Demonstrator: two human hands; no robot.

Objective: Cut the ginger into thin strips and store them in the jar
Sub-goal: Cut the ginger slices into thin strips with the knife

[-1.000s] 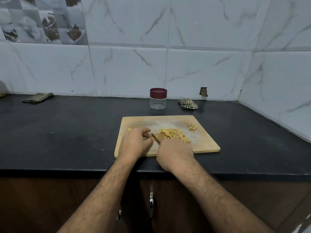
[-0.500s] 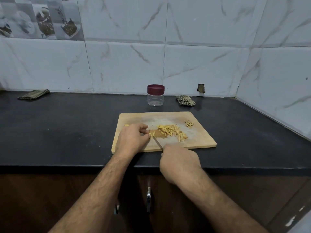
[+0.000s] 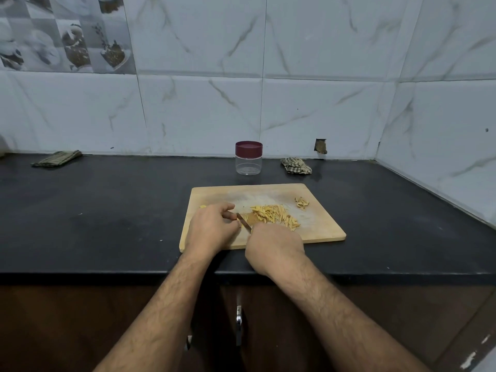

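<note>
A wooden cutting board [image 3: 319, 226] lies on the black counter. A pile of thin yellow ginger strips [image 3: 273, 216] sits at its middle, and a small heap of peel scraps [image 3: 302, 203] lies near the far right corner. My right hand [image 3: 273, 245] grips a knife [image 3: 243, 220] whose blade points up and left, its handle hidden in my fist. My left hand [image 3: 212, 228] rests curled on the board just left of the blade; whatever its fingertips hold down is hidden. A clear jar with a maroon lid [image 3: 248, 157] stands closed behind the board.
A crumpled checked cloth [image 3: 296, 165] lies right of the jar by the wall. A folded cloth [image 3: 57, 158] sits far left on the counter [image 3: 107, 210]. Tiled walls close the back and right. A tiny ginger bit [image 3: 202, 207] lies at the board's left edge.
My right hand drew the knife back toward me half a second ago and has now pushed it forward again beside my left fingers. The camera view shifted slightly.
</note>
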